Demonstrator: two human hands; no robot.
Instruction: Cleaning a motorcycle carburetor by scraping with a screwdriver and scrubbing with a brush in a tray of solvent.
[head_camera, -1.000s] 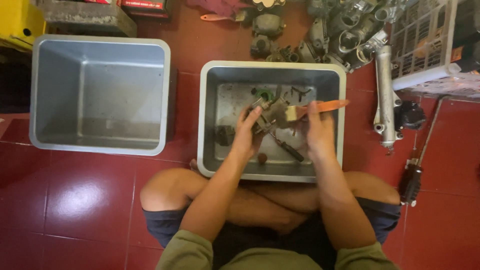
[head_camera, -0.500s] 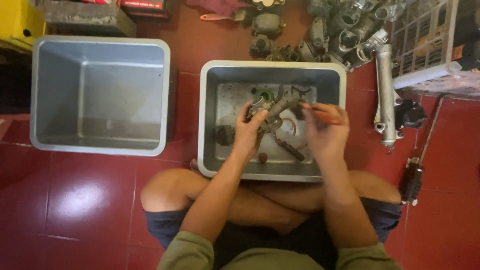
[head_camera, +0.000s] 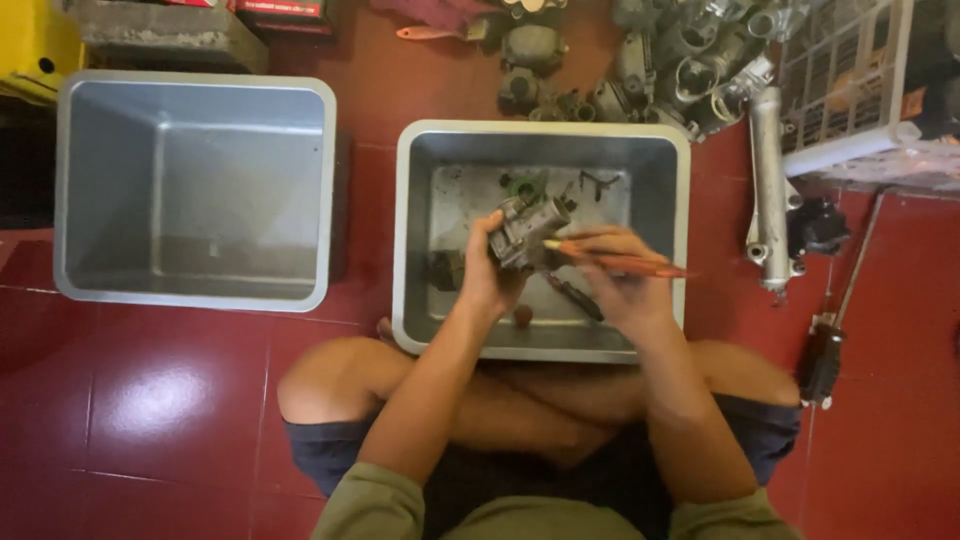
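Head cam: looking straight down at my crossed legs on a glossy red tile floor (head_camera: 150, 400).
Left hand (head_camera: 487, 275): clamped on a grey metal carburettor (head_camera: 527, 225), held over the metal tub (head_camera: 410, 230) in front of me.
Carburettor axis: long side runs lower-left to upper-right, far end pointing away.
Right hand (head_camera: 625, 280): fingers closed on an orange-handled brush (head_camera: 620, 262), lying roughly left-right, tip touching the part.
Room: second grey tub (head_camera: 195, 190) to the left, pile of engine parts (head_camera: 660, 60) up top, white wire crate (head_camera: 850, 90) on the right.
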